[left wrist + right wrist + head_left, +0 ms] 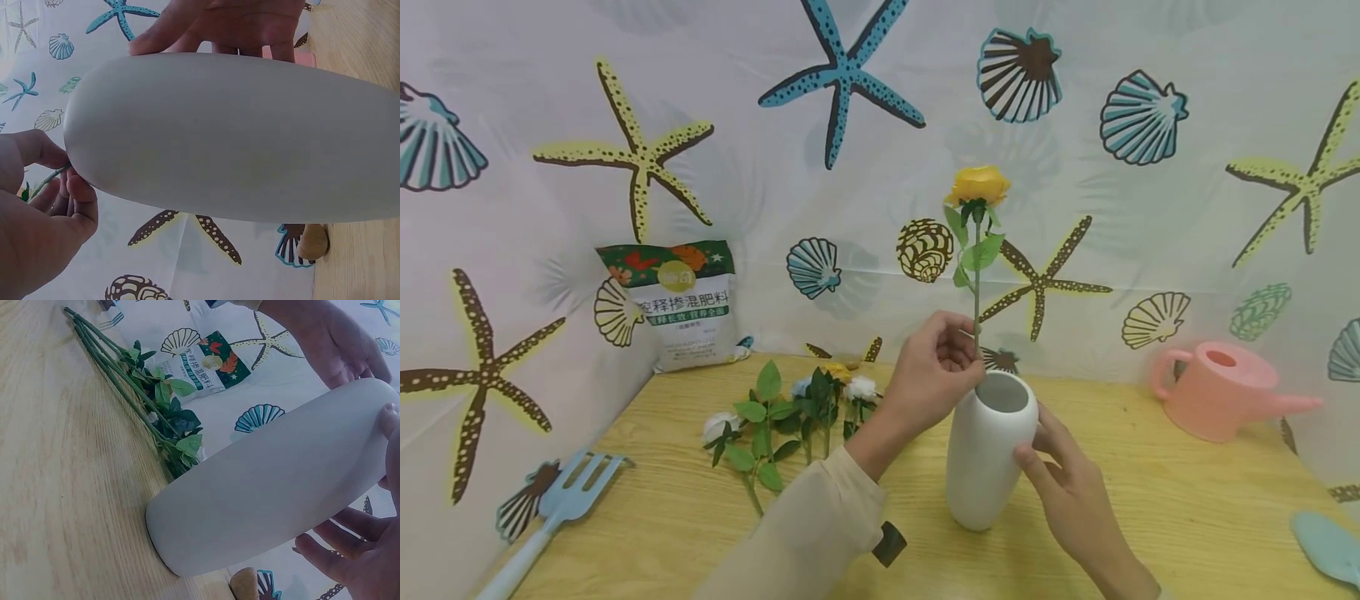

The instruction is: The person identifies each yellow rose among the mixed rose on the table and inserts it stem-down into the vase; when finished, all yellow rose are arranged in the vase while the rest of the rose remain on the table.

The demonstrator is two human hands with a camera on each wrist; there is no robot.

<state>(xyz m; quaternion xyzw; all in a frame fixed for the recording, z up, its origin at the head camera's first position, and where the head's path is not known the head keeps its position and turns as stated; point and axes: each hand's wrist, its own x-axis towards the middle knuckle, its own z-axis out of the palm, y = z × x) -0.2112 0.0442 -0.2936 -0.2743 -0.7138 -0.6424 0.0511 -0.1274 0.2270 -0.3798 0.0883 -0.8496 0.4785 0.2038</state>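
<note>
A plain white vase (983,458) is seen at centre frame, a yellow rose (977,185) with green leaves above it. A pink watering can (1221,402) is shown at right, a pale blue fork (561,507) at lower left.

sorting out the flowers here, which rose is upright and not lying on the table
The yellow rose, whose stem the left hand pinches upright at the mouth of the white vase. The other roses lie flat on the table to the left.
</note>
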